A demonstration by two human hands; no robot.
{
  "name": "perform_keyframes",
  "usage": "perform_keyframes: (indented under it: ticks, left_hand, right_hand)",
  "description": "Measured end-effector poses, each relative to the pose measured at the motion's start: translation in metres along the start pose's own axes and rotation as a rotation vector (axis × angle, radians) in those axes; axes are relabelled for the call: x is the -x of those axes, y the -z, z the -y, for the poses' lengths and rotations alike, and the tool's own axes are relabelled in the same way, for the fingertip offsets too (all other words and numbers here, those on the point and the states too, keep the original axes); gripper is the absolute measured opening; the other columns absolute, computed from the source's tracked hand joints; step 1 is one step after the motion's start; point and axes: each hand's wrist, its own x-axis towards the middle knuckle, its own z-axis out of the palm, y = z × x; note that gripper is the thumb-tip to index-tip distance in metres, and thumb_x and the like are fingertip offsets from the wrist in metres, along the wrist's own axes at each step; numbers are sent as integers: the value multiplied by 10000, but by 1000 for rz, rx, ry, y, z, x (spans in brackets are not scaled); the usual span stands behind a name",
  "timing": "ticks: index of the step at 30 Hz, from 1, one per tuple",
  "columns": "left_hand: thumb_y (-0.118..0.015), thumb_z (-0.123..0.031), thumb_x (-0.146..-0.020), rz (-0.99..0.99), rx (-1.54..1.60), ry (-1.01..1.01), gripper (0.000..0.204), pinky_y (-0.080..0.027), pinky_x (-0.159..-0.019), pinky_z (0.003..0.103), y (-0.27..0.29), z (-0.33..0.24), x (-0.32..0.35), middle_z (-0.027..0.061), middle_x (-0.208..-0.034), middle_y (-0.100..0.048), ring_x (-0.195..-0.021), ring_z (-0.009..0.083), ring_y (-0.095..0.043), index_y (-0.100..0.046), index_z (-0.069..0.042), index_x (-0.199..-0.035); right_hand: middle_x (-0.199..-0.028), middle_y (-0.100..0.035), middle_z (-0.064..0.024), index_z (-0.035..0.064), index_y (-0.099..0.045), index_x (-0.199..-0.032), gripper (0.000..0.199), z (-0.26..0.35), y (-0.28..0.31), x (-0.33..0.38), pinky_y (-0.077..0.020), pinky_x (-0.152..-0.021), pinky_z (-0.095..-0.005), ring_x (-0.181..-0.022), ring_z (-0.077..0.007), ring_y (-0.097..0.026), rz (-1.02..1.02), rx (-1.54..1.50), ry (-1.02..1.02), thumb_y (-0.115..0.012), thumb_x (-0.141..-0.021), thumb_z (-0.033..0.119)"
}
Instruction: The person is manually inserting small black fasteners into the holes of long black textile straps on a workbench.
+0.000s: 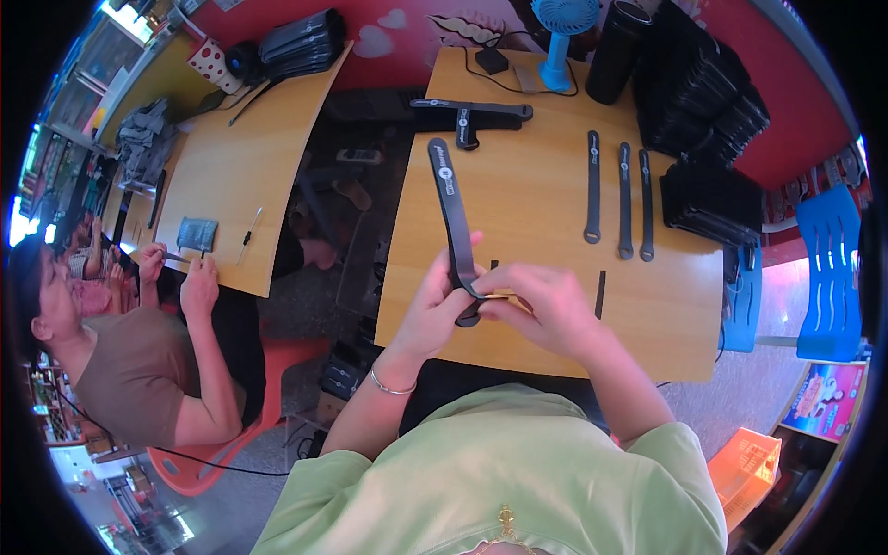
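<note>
My left hand (431, 301) is closed on a long black strap (445, 203) with pale printing on it. The strap's rounded end points up and away over the table, while its lower end curls between my hands. My right hand (546, 298) pinches a thin yellowish tool (500, 294) against that lower end; its tip is hidden by the fingers and strap. Just beyond my hands, several similar straps (472, 115) lie crossed at the table's far left. Three more, including one black strap (593, 190), lie side by side right of centre.
On the wooden table (536, 203) are tall stacks of black straps (694, 83), a black pile (712, 199), a black cylinder (619, 51) and a blue fan (558, 46). At the left, a person (148, 361) works at another table (250, 166). A blue chair (828, 273) stands right.
</note>
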Motion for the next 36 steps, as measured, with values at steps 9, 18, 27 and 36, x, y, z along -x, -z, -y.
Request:
perform_keyframes:
  ticks: [9,18,27,36]
  left_hand:
    - [-312,22,-889,69,239,192,466,-291,-493,186,-9,8,-5,-14,-792,-415,-568,45,-324,-331,-81,-1343]
    - [-350,-112,-960,111,44,183,370,-225,-456,173,-14,7,4,-21,-741,-368,-534,31,-280,-329,-45,-1323]
    - [-331,-80,-951,255,79,350,365,-231,-452,169,19,-5,28,-35,-727,-355,-531,21,-273,-347,10,-1304]
    - [-364,-82,-933,376,239,335,374,-241,-455,183,52,-5,44,-18,-759,-384,-541,39,-295,-352,63,-1278]
  right_hand:
    - [-873,-657,-64,36,-670,-880,176,-16,-8,5,-510,-647,-230,-773,-155,-642,-205,-46,-56,-681,-720,-36]
    - [-632,-480,64,21,-619,-818,85,-47,13,-8,-284,-492,-189,-573,-9,-366,-412,-397,-475,-675,-804,83]
    - [-630,-475,66,36,-577,-803,113,-64,89,-48,-287,-518,-175,-590,-4,-410,-676,-269,-356,-621,-867,118]
    - [-756,-618,-19,6,-569,-881,95,-44,110,-77,-428,-680,-181,-811,-86,-631,-686,-292,-284,-576,-897,100]
